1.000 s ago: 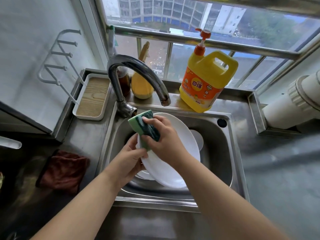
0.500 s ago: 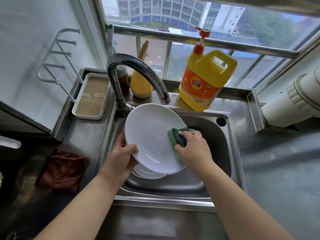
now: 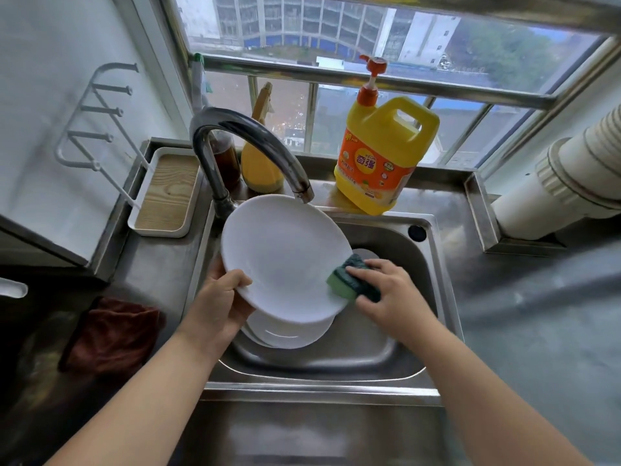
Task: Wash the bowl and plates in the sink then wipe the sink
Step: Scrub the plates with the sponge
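My left hand [image 3: 221,299] grips the white plate [image 3: 282,257] by its lower left rim, thumb on the face, fingers curled behind; plate tilted up over the sink [image 3: 386,361], top edge just under the faucet [image 3: 248,142] spout. My right hand [image 3: 386,292] has its fingers clamped on the green sponge [image 3: 354,279], pressing it on the plate's right rim. More white dishes [image 3: 289,334] stacked in the basin right under the held plate; can't tell which is the bowl. Something white behind my right hand, near the drain, unclear.

Judgement: scrubbing step, early in the task, stack not yet washed, sink wipe not started.

Risks: one-handed rim hold on a likely soapy plate, so a hard sponge push at the far rim could twist it out of my fingers and drop it onto the stack, chipping both. Lifting or rotating the plate could knock its top edge on the spout; almost no gap there. Wide elbow swing back right could tip the yellow detergent jug [image 3: 379,156], which sits on the back ledge just beside the basin corner.

Room: basin open on the right and front, best to move the plate there. Left table [image 3: 158,264] has a wooden tray [image 3: 166,193] and a dark red cloth [image 3: 114,334] near the sink's left edge. Right table bare, good for setting washed plates.
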The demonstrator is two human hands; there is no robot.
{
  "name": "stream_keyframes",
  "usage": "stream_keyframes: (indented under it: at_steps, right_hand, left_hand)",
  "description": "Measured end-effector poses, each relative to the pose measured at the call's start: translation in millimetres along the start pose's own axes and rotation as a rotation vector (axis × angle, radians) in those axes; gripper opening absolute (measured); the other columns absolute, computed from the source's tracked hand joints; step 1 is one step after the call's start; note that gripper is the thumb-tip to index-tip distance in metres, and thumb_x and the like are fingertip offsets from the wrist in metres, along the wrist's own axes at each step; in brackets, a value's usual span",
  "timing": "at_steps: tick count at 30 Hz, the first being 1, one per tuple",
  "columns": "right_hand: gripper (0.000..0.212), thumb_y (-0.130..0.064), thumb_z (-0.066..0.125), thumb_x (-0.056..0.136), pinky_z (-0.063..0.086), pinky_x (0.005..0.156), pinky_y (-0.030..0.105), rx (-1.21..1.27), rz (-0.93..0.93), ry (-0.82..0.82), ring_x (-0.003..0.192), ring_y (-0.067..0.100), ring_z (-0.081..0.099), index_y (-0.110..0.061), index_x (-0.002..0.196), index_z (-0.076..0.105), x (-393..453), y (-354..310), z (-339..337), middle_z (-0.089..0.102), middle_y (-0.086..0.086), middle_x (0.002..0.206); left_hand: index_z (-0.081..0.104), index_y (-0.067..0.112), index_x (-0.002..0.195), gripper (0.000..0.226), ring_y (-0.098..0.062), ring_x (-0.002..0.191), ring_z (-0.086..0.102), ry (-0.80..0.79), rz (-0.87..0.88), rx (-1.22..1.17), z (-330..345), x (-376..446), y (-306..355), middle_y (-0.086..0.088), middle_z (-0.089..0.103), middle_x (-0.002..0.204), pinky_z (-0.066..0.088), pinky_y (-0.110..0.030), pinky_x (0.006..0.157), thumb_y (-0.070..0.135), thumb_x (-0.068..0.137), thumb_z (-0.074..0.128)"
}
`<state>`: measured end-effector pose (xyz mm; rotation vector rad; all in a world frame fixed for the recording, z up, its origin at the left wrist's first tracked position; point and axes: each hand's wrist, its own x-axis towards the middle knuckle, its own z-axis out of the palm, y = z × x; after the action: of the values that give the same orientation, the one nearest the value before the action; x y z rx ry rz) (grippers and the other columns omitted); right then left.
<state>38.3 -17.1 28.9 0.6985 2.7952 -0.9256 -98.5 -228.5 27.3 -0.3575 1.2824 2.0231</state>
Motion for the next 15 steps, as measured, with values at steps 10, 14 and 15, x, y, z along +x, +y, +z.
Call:
stream_keyframes:
  at_steps: [10, 14, 15]
  right_hand:
    - [0.103, -0.024, 0.065, 0.076, 0.049, 0.068, 0.019, -0.064, 0.036, -0.291, 0.083, 0.007, 0.062, -0.071, 0.132, -0.009, -25.9, 0.4, -41.8, 0.052, -0.01, 0.125]
    - [0.092, -0.025, 0.067, 0.073, 0.051, 0.067, 0.018, 0.034, -0.051, -0.344, 0.081, 0.005, 0.06, -0.066, 0.135, 0.012, -26.8, -15.8, -28.3, 0.053, -0.014, 0.116]
    - [0.083, -0.027, 0.067, 0.073, 0.054, 0.07, 0.019, 0.05, -0.041, -0.328, 0.085, 0.007, 0.061, -0.06, 0.134, 0.022, -26.1, -16.7, -26.1, 0.055, -0.011, 0.114]
  left_hand:
    - [0.054, 0.013, 0.13, 0.047, -0.03, 0.102, 0.066, 0.034, -0.135, -0.07, -12.9, 7.9, 7.2, -0.015, 0.068, 0.115, 0.06, -0.036, 0.067, 0.002, 0.086, 0.038]
    - [0.053, 0.008, 0.13, 0.041, -0.028, 0.1, 0.065, 0.035, -0.186, -0.025, -6.8, 6.5, 3.9, -0.016, 0.068, 0.114, 0.059, -0.033, 0.064, 0.007, 0.091, 0.039]
    - [0.053, 0.008, 0.129, 0.038, -0.028, 0.098, 0.065, 0.041, -0.183, 0.001, -6.8, 7.0, 3.0, -0.016, 0.068, 0.113, 0.059, -0.032, 0.063, 0.008, 0.093, 0.04]
